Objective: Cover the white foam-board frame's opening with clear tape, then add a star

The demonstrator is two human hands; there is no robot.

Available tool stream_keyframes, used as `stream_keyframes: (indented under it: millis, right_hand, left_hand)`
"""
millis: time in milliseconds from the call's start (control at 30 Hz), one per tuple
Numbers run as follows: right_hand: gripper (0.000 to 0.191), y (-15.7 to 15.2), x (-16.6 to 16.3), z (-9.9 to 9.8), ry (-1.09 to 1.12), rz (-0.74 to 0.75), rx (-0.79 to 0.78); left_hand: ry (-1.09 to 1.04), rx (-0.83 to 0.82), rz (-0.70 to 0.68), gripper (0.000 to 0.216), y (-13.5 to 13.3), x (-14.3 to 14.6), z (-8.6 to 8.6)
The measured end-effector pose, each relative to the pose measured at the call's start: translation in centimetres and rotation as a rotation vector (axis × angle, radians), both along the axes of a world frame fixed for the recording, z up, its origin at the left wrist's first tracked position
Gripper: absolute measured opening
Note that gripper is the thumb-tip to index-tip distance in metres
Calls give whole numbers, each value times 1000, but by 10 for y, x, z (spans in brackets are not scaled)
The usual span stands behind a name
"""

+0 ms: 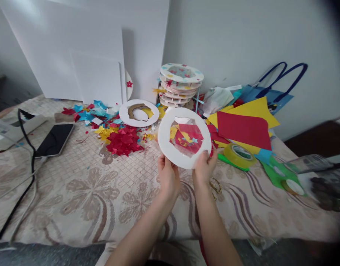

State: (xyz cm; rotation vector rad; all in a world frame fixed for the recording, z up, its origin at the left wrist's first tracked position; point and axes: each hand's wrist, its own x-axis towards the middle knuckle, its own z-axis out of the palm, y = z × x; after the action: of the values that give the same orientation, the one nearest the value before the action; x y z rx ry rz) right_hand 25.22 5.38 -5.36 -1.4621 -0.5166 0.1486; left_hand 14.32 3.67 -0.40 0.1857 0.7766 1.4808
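Observation:
Both hands hold up a white paper-plate ring (164, 142) whose clear middle window carries red, yellow and blue paper bits. My left hand (168, 176) grips its lower left rim, fingers closed. My right hand (204, 167) pinches the lower right rim and the edge of the clear film. The ring is lifted above the patterned cloth (83, 192). A second white ring (139, 112) lies flat behind it, and beside that are red paper flowers (124, 140).
A stack of decorated plates (179, 85) stands by the wall. Red and yellow paper sheets (243, 127), a tape roll (239, 155) and a blue bag (272, 94) lie right. A phone (55, 139) and black cable (28, 155) lie left. White boards (83, 51) lean behind.

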Motion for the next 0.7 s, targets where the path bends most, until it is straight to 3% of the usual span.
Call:
stream_keyframes:
  millis: [133,233,333,500,700]
  right_hand:
    - [68,3,3,-3,79,8,35]
    - [69,4,0,-1,139,12,46]
    - [69,1,-5,2,171,21,46]
    - [68,-7,-9,3,154,12,17]
    - [65,-12,-8,5,93,24,12]
  left_hand:
    - [258,102,101,23,-22,-19,-11]
    - [987,618,203,59,-41,-28,-14]
    - [1301,809,134,75,-43,-27,-13]
    - [1264,709,34,74,-30,-24,-11]
    - [1000,580,0,67,-27,-26,-17]
